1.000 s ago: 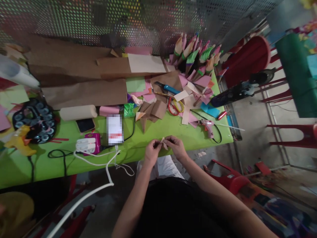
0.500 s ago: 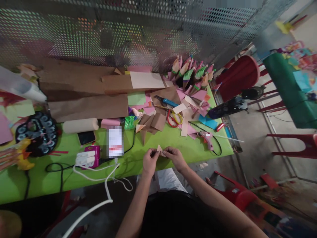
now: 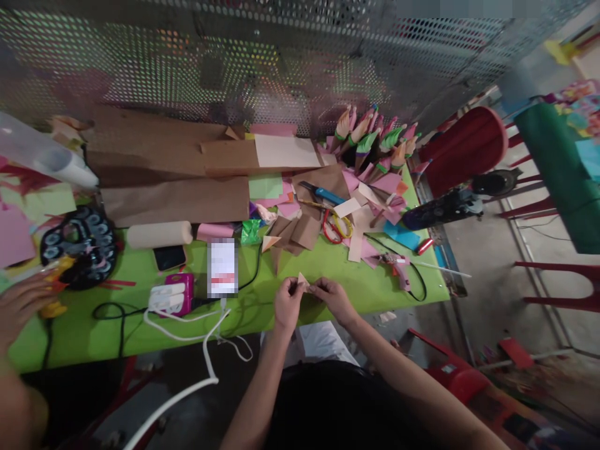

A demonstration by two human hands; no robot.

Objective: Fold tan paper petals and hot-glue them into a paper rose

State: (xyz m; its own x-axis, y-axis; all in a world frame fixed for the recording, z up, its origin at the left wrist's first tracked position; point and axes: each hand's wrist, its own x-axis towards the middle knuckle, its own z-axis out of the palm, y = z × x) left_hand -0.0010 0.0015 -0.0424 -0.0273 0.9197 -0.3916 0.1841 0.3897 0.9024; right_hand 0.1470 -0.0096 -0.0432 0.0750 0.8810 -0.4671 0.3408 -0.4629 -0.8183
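Observation:
A small pale peach paper piece (image 3: 302, 280) with a pointed tip is pinched between both hands, above the near edge of the green table. My left hand (image 3: 287, 301) grips its left side, thumb and fingers closed. On the other side, the fingertips of my right hand (image 3: 330, 295) press its lower right part. My fingers hide much of the paper. Just beyond lie brown paper pieces (image 3: 302, 232) and a small peach-and-brown folded cone (image 3: 270, 243). Red-and-yellow-handled scissors (image 3: 336, 226) and a blue utility knife (image 3: 327, 195) rest farther back.
A pink glue gun (image 3: 400, 269) with its cord lies at the right. Decorated paper cones (image 3: 368, 140) stand at the back. Left of me are a blurred-out phone (image 3: 222, 267), a magenta power strip (image 3: 185, 299) and white cables (image 3: 206, 356). Another person's hand (image 3: 23, 304) holds something yellow.
My view has shifted slightly, so the table appears farther right. Both hands still pinch the paper, almost unmoved. At the far left, the other person's hand and arm come further into view.

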